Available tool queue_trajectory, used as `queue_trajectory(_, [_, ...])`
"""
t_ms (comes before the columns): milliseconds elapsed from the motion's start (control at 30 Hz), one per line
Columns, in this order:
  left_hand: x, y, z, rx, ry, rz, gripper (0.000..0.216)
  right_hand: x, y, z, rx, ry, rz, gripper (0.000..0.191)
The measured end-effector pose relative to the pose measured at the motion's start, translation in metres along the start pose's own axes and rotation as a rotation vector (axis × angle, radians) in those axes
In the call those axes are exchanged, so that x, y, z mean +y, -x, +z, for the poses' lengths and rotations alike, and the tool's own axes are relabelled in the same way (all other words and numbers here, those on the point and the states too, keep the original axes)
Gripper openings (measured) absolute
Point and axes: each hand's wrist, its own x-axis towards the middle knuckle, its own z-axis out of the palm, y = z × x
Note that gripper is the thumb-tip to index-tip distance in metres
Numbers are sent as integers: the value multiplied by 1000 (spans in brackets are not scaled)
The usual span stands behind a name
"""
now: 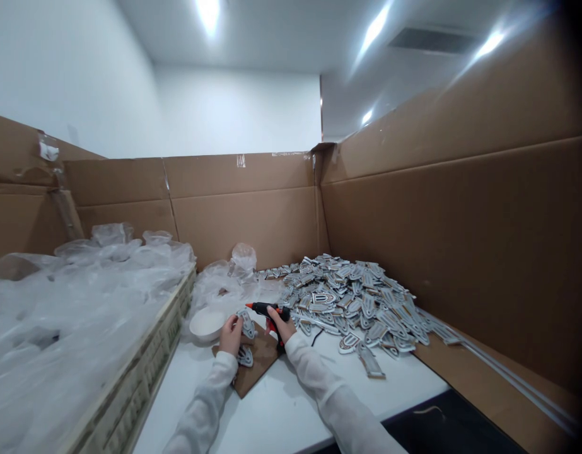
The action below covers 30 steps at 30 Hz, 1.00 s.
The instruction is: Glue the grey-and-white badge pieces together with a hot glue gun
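Observation:
My right hand [284,326] is closed around the handle of a black and red glue gun [267,309], whose orange-red tip points left. In my left hand [231,334] is a small grey and white flat piece [246,323], gripped at its left edge, just below the gun's nozzle. A brown cardboard sheet [255,372] lies on the white table beneath both hands. On the sheet near my left wrist rests another grey piece [244,357]. A white round bowl [208,325] stands to the left of my left hand.
A large heap of similar grey pieces [347,296] covers the table's back right. Clear plastic bags [82,328] fill the left side behind a patterned board edge [144,372]. Tall cardboard walls [243,214] enclose the back and sides. Something black [437,422] lies at front right.

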Motion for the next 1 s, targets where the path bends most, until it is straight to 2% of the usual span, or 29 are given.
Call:
queue_trajectory(100, [1, -1, 0, 18, 21, -26, 43, -3, 2, -2, -86, 19, -20, 52])
queue_trajectory(267, [-2, -3, 0, 0, 17, -22, 41, -11, 9, -2, -79, 86, 16, 47])
queue_trajectory(633, [0, -1, 1, -12, -12, -25, 39, 11, -3, 1, -53, 82, 26, 50])
queue_trajectory(1000, [-7, -4, -1, -19, 25, -4, 36, 4, 1, 3, -39, 52, 80, 46])
